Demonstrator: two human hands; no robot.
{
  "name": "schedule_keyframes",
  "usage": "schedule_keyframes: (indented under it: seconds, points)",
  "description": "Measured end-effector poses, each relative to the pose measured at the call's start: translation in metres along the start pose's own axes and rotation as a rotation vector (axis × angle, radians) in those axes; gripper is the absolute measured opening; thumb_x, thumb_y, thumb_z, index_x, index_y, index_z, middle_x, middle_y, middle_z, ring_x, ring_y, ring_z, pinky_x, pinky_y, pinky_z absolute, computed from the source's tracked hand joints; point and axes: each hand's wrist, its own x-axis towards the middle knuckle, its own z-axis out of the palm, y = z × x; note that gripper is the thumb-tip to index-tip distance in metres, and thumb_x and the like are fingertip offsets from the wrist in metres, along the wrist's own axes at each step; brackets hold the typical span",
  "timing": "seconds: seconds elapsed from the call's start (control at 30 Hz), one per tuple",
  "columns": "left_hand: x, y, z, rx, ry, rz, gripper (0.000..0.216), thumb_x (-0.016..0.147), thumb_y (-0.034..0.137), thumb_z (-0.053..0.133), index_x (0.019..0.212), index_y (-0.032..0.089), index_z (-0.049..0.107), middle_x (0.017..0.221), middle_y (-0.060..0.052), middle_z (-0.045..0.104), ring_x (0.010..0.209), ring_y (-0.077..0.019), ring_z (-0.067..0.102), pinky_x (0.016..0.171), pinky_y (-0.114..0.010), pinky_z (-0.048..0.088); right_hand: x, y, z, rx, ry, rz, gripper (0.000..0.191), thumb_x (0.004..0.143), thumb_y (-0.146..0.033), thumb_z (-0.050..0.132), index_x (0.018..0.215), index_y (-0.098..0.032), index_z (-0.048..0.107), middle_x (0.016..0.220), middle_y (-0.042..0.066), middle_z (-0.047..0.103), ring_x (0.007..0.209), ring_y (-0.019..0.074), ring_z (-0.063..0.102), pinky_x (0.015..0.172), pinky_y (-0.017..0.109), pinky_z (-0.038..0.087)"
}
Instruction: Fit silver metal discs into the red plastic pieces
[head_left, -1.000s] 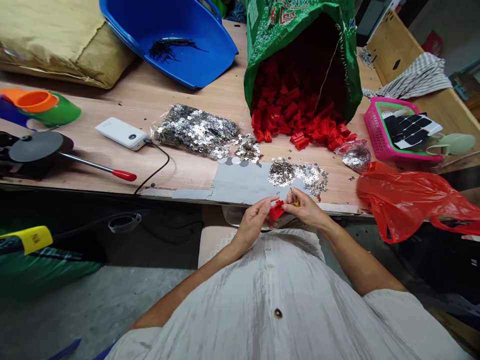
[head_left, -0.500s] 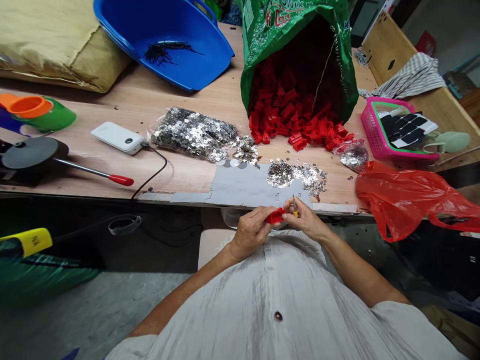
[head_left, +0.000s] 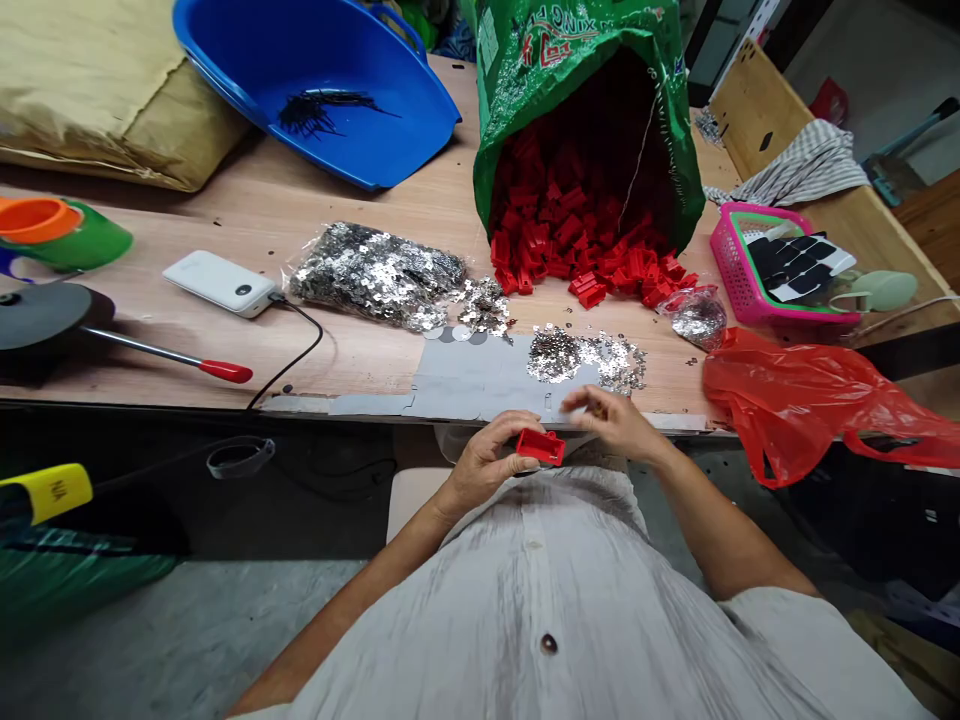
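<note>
Just off the table's front edge, my left hand [head_left: 486,462] pinches a small red plastic box-shaped part [head_left: 541,447], its hollow side turned up toward me. My right hand [head_left: 611,420] is apart from that part, to its right, over the edge of a grey sheet [head_left: 480,385]. Motion smears its fingers, and I cannot make out whether the small yellow-handled tool is still in them. Beyond that hand, small flat silver metal pieces [head_left: 559,355] lie in a loose pile on the far side of the sheet.
A green sack [head_left: 502,120] spills red plastic parts [head_left: 589,285] behind the metal pieces. Left stand a clear bag of metal pieces [head_left: 375,270], a white power bank [head_left: 217,283] with cable, and a red-tipped lever [head_left: 225,371]. Right are a pink basket [head_left: 731,260] and a red bag [head_left: 810,400].
My right hand has moved off the red part, and the yellow-handled tool no longer shows clearly. My left hand has shifted slightly left and turned the part's hollow side into view.
</note>
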Motion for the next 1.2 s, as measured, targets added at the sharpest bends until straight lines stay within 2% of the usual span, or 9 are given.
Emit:
schedule_keyframes:
  seconds: [0.07, 0.13, 0.27, 0.4, 0.67, 0.83, 1.0, 1.07, 1.2]
  points:
    - [-0.004, -0.002, 0.002, -0.146, -0.016, -0.077, 0.023, 0.076, 0.024, 0.074, 0.099, 0.019, 0.072, 0.110, -0.012, 0.067, 0.107, -0.0261, 0.061, 0.096, -0.037, 0.045, 0.016, 0.002, -0.021, -0.387, 0.257, -0.071, 0.012, 0.090, -0.026, 0.057, 0.099, -0.021, 0.063, 0.100, 0.006, 0.068, 0.087, 0.0195, 0.060, 0.081, 0.034, 0.044]
    - [-0.006, -0.005, 0.004, -0.286, -0.008, -0.144, 0.026, 0.079, 0.026, 0.072, 0.104, 0.019, 0.068, 0.111, -0.011, 0.068, 0.100, -0.0243, 0.064, 0.090, -0.036, 0.049, 0.031, 0.004, -0.036, -0.641, 0.341, -0.090, 0.011, 0.090, -0.020, 0.057, 0.096, -0.021, 0.066, 0.101, 0.008, 0.068, 0.093, 0.0223, 0.060, 0.084, 0.036, 0.044]
    - [-0.008, -0.013, 0.006, -0.363, -0.003, -0.192, 0.032, 0.082, 0.027, 0.070, 0.113, 0.020, 0.063, 0.107, -0.009, 0.070, 0.099, -0.0234, 0.066, 0.091, -0.037, 0.049, 0.055, 0.006, -0.043, -0.909, 0.285, -0.044, 0.015, 0.090, -0.018, 0.058, 0.101, -0.021, 0.068, 0.105, 0.008, 0.067, 0.098, 0.0227, 0.059, 0.085, 0.033, 0.044]
    - [-0.008, -0.016, 0.006, -0.381, 0.040, -0.200, 0.040, 0.082, 0.029, 0.071, 0.120, 0.022, 0.062, 0.112, -0.008, 0.070, 0.106, -0.0240, 0.065, 0.098, -0.037, 0.046, 0.066, 0.006, -0.038, -1.007, 0.240, 0.004, 0.012, 0.090, -0.024, 0.059, 0.099, -0.022, 0.068, 0.104, 0.007, 0.067, 0.099, 0.0225, 0.059, 0.084, 0.032, 0.044]
    - [-0.005, -0.010, 0.009, -0.520, 0.105, -0.226, 0.048, 0.078, 0.027, 0.074, 0.125, 0.025, 0.062, 0.110, -0.006, 0.069, 0.106, -0.0241, 0.066, 0.104, -0.041, 0.043, 0.071, 0.008, -0.038, -0.958, 0.220, -0.007, 0.006, 0.089, -0.021, 0.058, 0.089, -0.021, 0.064, 0.096, 0.006, 0.068, 0.090, 0.0208, 0.060, 0.076, 0.030, 0.041]
    - [0.001, -0.005, 0.010, -0.517, 0.156, -0.228, 0.053, 0.077, 0.027, 0.074, 0.129, 0.026, 0.061, 0.108, -0.005, 0.068, 0.102, -0.0232, 0.067, 0.098, -0.039, 0.048, 0.056, -0.001, -0.039, -0.635, 0.254, -0.086, 0.006, 0.088, -0.020, 0.055, 0.090, -0.020, 0.060, 0.082, 0.001, 0.066, 0.073, 0.0164, 0.057, 0.068, 0.027, 0.039]
    - [0.010, -0.005, 0.012, -0.533, 0.189, -0.210, 0.055, 0.078, 0.026, 0.074, 0.131, 0.026, 0.059, 0.097, -0.004, 0.068, 0.094, -0.0207, 0.068, 0.092, -0.037, 0.052, 0.025, -0.022, -0.018, -0.324, 0.156, -0.221, 0.010, 0.089, -0.025, 0.057, 0.096, -0.020, 0.063, 0.081, 0.000, 0.066, 0.069, 0.0130, 0.058, 0.065, 0.024, 0.042]
    - [0.013, -0.005, 0.014, -0.512, 0.200, -0.204, 0.054, 0.079, 0.026, 0.073, 0.131, 0.026, 0.060, 0.095, -0.003, 0.068, 0.089, -0.0175, 0.067, 0.088, -0.034, 0.053, 0.016, -0.031, -0.006, -0.306, 0.149, -0.265, 0.011, 0.089, -0.023, 0.059, 0.098, -0.021, 0.063, 0.082, 0.000, 0.067, 0.071, 0.0129, 0.059, 0.066, 0.024, 0.044]
    - [0.016, -0.002, 0.016, -0.477, 0.205, -0.191, 0.051, 0.078, 0.025, 0.073, 0.128, 0.026, 0.063, 0.095, -0.002, 0.066, 0.086, -0.0143, 0.063, 0.082, -0.028, 0.052, 0.008, -0.040, 0.012, -0.357, 0.131, -0.440, 0.012, 0.091, -0.014, 0.054, 0.090, -0.021, 0.064, 0.085, 0.003, 0.068, 0.078, 0.0152, 0.062, 0.071, 0.027, 0.047]
